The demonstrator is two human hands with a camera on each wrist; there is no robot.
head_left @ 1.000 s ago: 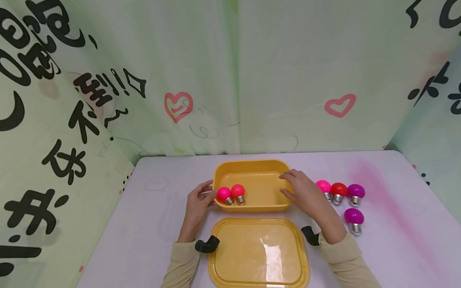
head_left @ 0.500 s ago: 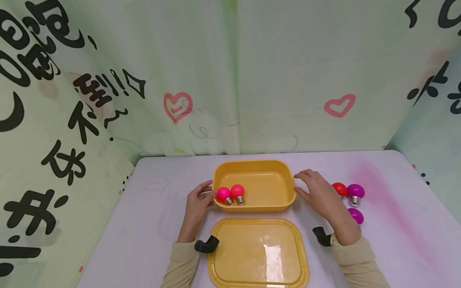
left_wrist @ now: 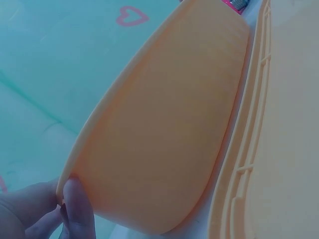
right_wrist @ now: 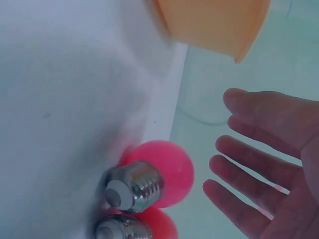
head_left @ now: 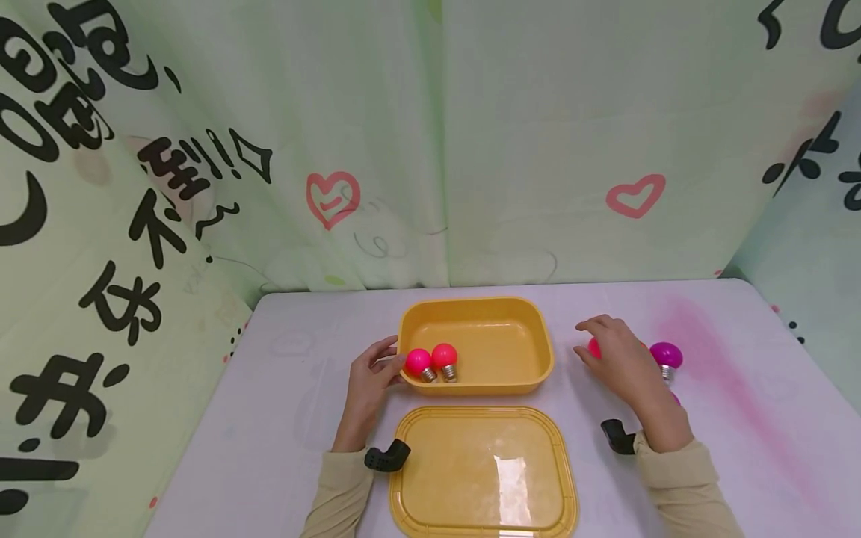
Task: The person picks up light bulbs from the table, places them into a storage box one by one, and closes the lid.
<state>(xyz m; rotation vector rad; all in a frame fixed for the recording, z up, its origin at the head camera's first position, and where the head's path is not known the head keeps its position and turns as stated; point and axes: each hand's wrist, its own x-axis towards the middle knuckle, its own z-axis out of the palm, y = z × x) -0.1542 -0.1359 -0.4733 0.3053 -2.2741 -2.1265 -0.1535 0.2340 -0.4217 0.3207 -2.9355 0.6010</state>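
Note:
Thumb and fingers of my left hand (head_left: 368, 381) pinch the left rim of a yellow plastic box (head_left: 501, 344); the left wrist view shows the thumb (left_wrist: 79, 206) outside its wall. Two pink light bulbs (head_left: 444, 356) with silver screw bases lie in the box's front left corner. My right hand (head_left: 625, 370), fingers spread and holding nothing, is over the row of bulbs right of the box. In the right wrist view a pink bulb (right_wrist: 169, 174) and a red bulb (right_wrist: 159, 224) lie beside the fingertips. A purple bulb (head_left: 666, 354) shows past the hand; another purple one is mostly hidden.
A flat yellow lid (head_left: 471, 471) lies in front of the box, close to the left wrist. The white table (head_left: 289, 418) is bordered by pale green curtains (head_left: 538, 149) at the back and sides. Black wrist mounts (head_left: 387, 456) stick out inward from both sleeves.
My right hand has left the box's right side and moved right, over the bulbs, now covering several of them. The left hand and the box have stayed in place.

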